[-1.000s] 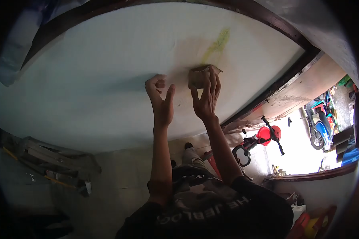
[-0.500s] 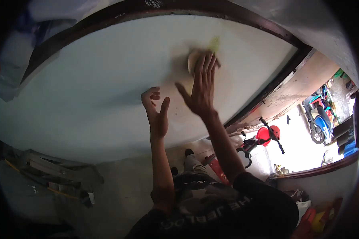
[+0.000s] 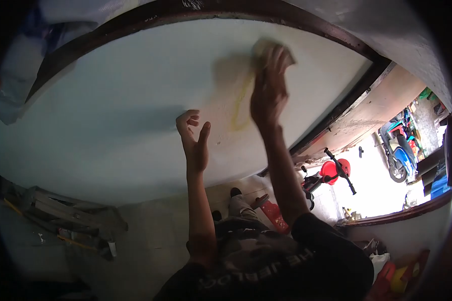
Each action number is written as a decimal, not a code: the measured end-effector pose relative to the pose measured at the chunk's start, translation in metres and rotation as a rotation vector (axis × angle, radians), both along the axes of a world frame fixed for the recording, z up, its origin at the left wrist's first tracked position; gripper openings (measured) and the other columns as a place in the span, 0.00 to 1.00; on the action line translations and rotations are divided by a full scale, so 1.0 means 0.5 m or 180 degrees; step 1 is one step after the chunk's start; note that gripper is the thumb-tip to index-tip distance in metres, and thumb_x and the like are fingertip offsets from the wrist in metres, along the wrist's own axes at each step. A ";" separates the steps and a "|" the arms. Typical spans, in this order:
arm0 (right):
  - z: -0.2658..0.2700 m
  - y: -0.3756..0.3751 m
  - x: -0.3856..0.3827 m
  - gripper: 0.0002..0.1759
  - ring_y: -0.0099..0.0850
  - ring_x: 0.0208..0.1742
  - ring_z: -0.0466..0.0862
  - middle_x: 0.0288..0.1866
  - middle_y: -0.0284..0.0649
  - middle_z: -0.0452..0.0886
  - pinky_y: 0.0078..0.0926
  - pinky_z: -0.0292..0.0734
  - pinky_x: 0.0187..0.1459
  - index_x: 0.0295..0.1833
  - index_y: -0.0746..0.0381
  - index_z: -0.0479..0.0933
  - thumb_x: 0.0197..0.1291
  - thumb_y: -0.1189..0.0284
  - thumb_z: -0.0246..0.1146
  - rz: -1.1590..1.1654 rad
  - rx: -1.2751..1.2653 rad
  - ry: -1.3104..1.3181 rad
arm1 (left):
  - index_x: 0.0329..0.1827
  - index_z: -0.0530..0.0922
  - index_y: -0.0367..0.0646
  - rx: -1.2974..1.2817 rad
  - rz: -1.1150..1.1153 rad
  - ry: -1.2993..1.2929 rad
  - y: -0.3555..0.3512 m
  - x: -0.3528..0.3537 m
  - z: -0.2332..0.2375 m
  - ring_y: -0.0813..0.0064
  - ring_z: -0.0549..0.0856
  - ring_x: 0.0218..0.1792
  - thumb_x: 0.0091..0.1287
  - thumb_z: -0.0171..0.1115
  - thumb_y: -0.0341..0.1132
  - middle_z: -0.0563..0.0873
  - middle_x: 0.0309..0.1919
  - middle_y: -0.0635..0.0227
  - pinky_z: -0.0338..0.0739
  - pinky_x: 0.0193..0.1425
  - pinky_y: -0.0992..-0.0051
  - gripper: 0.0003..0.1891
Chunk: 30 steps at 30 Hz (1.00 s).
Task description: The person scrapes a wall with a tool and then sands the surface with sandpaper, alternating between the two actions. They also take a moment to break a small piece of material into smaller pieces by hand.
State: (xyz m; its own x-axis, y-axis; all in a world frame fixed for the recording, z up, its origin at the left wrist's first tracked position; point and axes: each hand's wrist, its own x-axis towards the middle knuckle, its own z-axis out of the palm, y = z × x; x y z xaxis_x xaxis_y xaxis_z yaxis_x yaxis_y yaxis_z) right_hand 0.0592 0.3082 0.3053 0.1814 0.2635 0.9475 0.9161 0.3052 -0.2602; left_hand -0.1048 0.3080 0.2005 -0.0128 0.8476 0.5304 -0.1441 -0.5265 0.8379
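Note:
My right hand [image 3: 270,98] is up against the pale wall panel [image 3: 150,75], its fingers over a flat brownish pad [image 3: 290,56]. Motion smears the pad and fingertips, so what the pad is made of cannot be made out. Below and left of the pad, a yellow streak [image 3: 238,113] marks the panel. My left hand [image 3: 196,143] is raised in front of the panel with nothing in it, fingers loosely curled and thumb apart. Whether it touches the surface is hard to tell.
Dark brown trim [image 3: 316,25] frames the panel. To the right, a doorway shows a small ride-on with a red part [image 3: 330,171] and a blue motorbike [image 3: 399,160]. A red object [image 3: 273,213] stands near my feet. A dark wooden rack [image 3: 70,218] is at lower left.
My right hand has moved up and slightly right with the pad, uncovering more of the yellow streak. My left hand has barely shifted.

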 end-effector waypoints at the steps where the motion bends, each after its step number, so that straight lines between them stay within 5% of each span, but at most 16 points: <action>1: -0.044 0.008 -0.004 0.24 0.60 0.72 0.66 0.69 0.61 0.70 0.56 0.61 0.70 0.68 0.72 0.67 0.67 0.77 0.55 -0.0181 0.0059 -0.0492 | 0.58 0.71 0.46 0.0035 0.0027 0.0017 0.001 0.001 0.000 0.72 0.69 0.49 0.66 0.64 0.41 0.72 0.52 0.69 0.63 0.61 0.67 0.20; 5: -0.243 -0.036 -0.026 0.24 0.60 0.77 0.57 0.73 0.62 0.64 0.57 0.53 0.74 0.71 0.74 0.64 0.72 0.76 0.49 0.0199 -0.0907 -0.0319 | 0.58 0.71 0.46 0.0100 0.0035 -0.0072 0.004 0.003 -0.008 0.72 0.69 0.49 0.66 0.64 0.40 0.72 0.52 0.69 0.63 0.60 0.68 0.20; 8: -0.238 -0.033 -0.014 0.24 0.59 0.78 0.54 0.74 0.61 0.63 0.57 0.49 0.75 0.72 0.73 0.63 0.73 0.76 0.48 -0.0020 -0.0814 -0.0206 | 0.58 0.71 0.46 0.0093 -0.0012 -0.0134 0.004 0.000 -0.001 0.72 0.69 0.49 0.66 0.64 0.40 0.72 0.52 0.70 0.62 0.61 0.67 0.20; 15: 0.062 0.016 0.011 0.26 0.60 0.75 0.62 0.72 0.59 0.67 0.56 0.58 0.72 0.71 0.67 0.66 0.68 0.77 0.54 -0.0182 0.0348 -0.0262 | 0.58 0.71 0.47 -0.0074 -0.0097 -0.0067 0.002 -0.001 -0.009 0.72 0.69 0.49 0.66 0.64 0.43 0.72 0.52 0.71 0.62 0.61 0.67 0.21; 21: -0.131 -0.007 -0.019 0.24 0.60 0.73 0.66 0.69 0.65 0.68 0.59 0.61 0.70 0.69 0.71 0.67 0.68 0.76 0.52 0.0077 -0.0274 -0.0560 | 0.58 0.70 0.47 -0.0017 -0.0124 -0.0113 0.005 -0.005 -0.007 0.72 0.69 0.49 0.66 0.64 0.42 0.72 0.52 0.69 0.62 0.61 0.67 0.21; 25: -0.227 -0.018 0.010 0.25 0.56 0.77 0.60 0.72 0.59 0.67 0.65 0.46 0.74 0.72 0.68 0.65 0.70 0.75 0.51 -0.0165 -0.0755 -0.0629 | 0.59 0.70 0.47 0.0061 -0.0052 0.0012 0.000 -0.006 0.001 0.71 0.69 0.49 0.66 0.64 0.40 0.71 0.52 0.68 0.62 0.61 0.67 0.21; 26: -0.219 -0.001 0.025 0.26 0.56 0.77 0.59 0.73 0.57 0.66 0.65 0.41 0.75 0.73 0.66 0.64 0.71 0.74 0.50 -0.0126 -0.0571 -0.0453 | 0.59 0.70 0.47 0.0099 -0.0040 0.0024 0.002 -0.009 0.006 0.71 0.69 0.49 0.66 0.64 0.40 0.71 0.52 0.68 0.62 0.61 0.67 0.21; 30: 0.018 0.006 0.014 0.25 0.57 0.78 0.57 0.74 0.58 0.64 0.58 0.51 0.75 0.72 0.66 0.65 0.71 0.75 0.51 -0.0010 0.0162 0.0084 | 0.59 0.70 0.47 -0.0176 -0.0042 0.0176 -0.006 -0.012 0.009 0.72 0.68 0.49 0.65 0.64 0.42 0.71 0.51 0.69 0.61 0.60 0.69 0.22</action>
